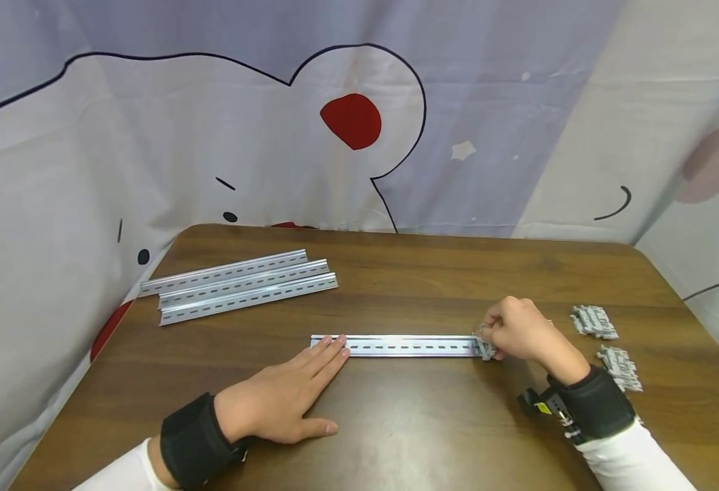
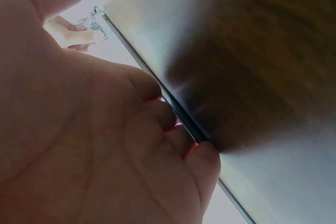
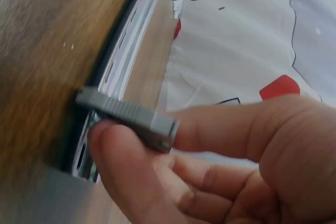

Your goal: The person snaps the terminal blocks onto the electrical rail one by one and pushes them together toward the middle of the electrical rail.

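Note:
A slotted metal DIN rail lies crosswise in the middle of the table. My left hand rests its straight fingers on the rail's left end, thumb spread out to the side. At the opposite end my right hand pinches a grey terminal block between thumb and fingers. In the right wrist view the block sits across the rail, a short way in from its end. The left wrist view shows the palm close up, fingertips over the rail's edge.
Three more DIN rails lie side by side at the back left. On the right are two groups of grey terminal blocks, one farther back and one beside the right wrist. A printed curtain hangs behind the wooden table.

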